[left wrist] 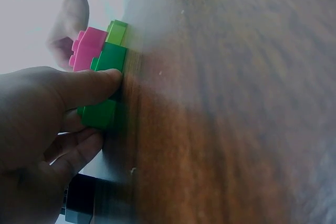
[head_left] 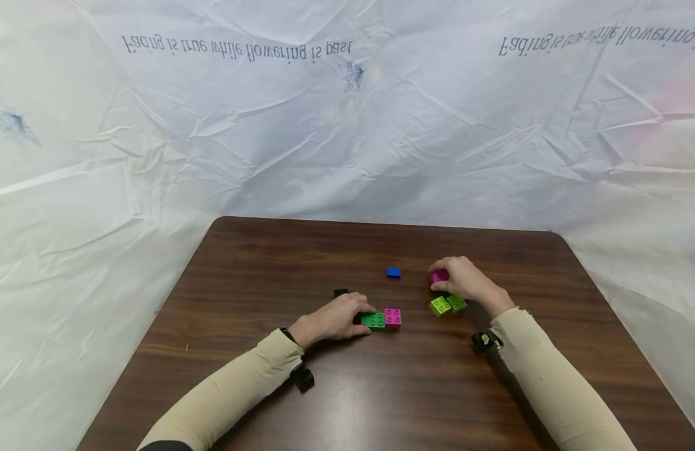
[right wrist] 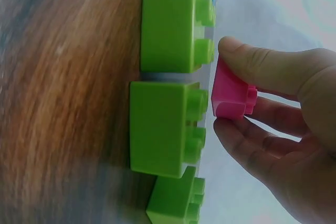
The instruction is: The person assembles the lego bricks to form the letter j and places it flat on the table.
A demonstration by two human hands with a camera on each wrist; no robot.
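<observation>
My left hand (head_left: 337,317) grips a dark green brick (head_left: 373,321), thumb on its near side and fingers on the far side. At that brick's right end is a pink brick (head_left: 393,317), its studs higher than the green ones in the left wrist view. Farther right, my right hand (head_left: 465,279) holds a magenta brick (right wrist: 231,90) between thumb and fingers. Just nearer than that hand lie two lime-green bricks, one (head_left: 440,305) left of the other (head_left: 457,304). The right wrist view shows lime-green bricks (right wrist: 167,30) close to the fingertips.
A small blue brick (head_left: 394,273) lies farther back on the brown table (head_left: 257,263), between the two hands. Beyond my left hand's knuckles sits a black brick (head_left: 340,292). Pale printed sheeting (head_left: 347,150) hangs behind and beside the table.
</observation>
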